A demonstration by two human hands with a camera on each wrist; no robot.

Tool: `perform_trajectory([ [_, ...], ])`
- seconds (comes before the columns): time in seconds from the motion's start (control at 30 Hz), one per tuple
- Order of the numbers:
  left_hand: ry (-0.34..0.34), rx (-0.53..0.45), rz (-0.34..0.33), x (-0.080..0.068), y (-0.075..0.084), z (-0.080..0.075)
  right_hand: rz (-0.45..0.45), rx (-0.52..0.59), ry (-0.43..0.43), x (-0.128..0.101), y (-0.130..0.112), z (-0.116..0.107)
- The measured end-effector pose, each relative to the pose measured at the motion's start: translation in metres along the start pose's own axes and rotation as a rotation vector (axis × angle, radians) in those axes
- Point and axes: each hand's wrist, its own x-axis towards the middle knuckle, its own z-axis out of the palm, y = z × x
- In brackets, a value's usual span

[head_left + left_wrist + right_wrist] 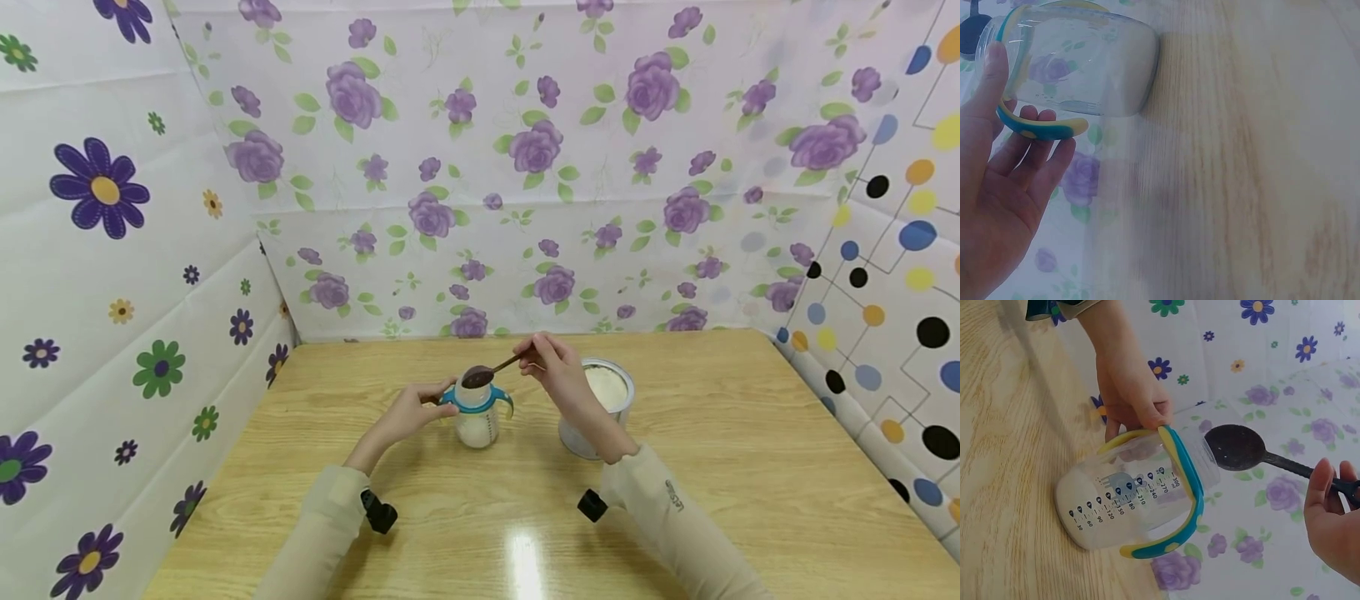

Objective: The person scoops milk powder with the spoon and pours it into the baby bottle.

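Right now your left hand (pixel 405 414) grips the bottle (pixel 477 414) handle; your right hand (pixel 558 377) pinches the spoon (pixel 487 372), its forearm half hiding the tin (pixel 607 392) mid-frame

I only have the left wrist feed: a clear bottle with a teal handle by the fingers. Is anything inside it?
Observer: Yes. The right wrist view shows white powder at the bottom of the bottle, low against its printed scale.
Operator: What is the right hand doing?
Observer: The right hand pinches a dark spoon by its handle, with the bowl right at the bottle's open mouth.
Operator: Where does the powder come from?
Observer: Probably from the open tin of white powder standing on the table, just beside the right hand.
Operator: And my hand?
Observer: The left hand holds the bottle's handle; the bottle stands upright.
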Motion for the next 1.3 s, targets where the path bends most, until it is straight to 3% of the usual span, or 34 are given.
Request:
perform_trajectory([
  [0.57, -0.016, 0.003, 0.011, 0.001, 0.005, -0.003, 0.080, 0.140, 0.190, 0.001, -0.007, -0.005],
  [1.07, -0.026, 0.012, -0.004, -0.001, 0.003, -0.002, 0.144, 0.228, 0.208, -0.002, -0.011, -0.010],
  [1.3, -0.021, 0.016, -0.002, 0.000, 0.005, -0.002, 0.146, 0.287, 0.260, -0.002, -0.017, -0.017],
])
